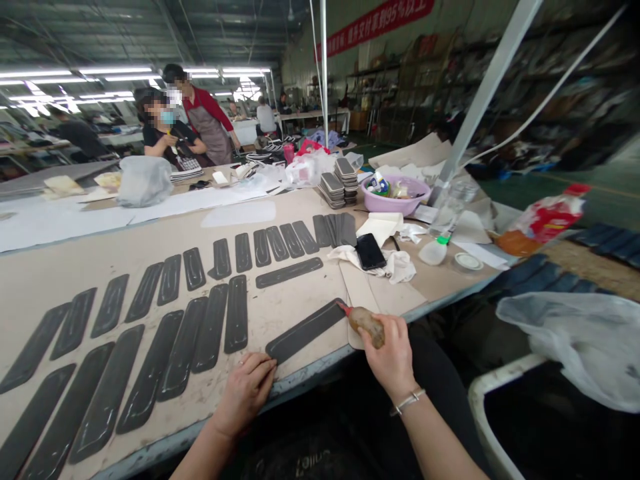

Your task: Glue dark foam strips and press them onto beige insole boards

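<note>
A dark grey strip (305,331) with rounded corners lies slantwise near the table's front edge. My left hand (251,381) has its fingers drawn together at the strip's near left end, pinning it. In my right hand (393,347) is a squeeze bottle (367,323), brownish and tilted, with my fingers wrapped round it. Its red nozzle (343,307) touches or hovers just over the strip's far right end; which, I cannot tell. Left of my hands, rows of similar strips (236,313) bear shiny wet lines along their edges. Another strip (289,273) lies crosswise beyond.
Farther right are a phone (371,252) on a white cloth (403,268), a purple basin (395,203) and stacked pieces (345,180). A metal post (480,100) rises at the table's right. Plastic bags (575,340) hang over a chair frame. Two people (200,120) stand across the table.
</note>
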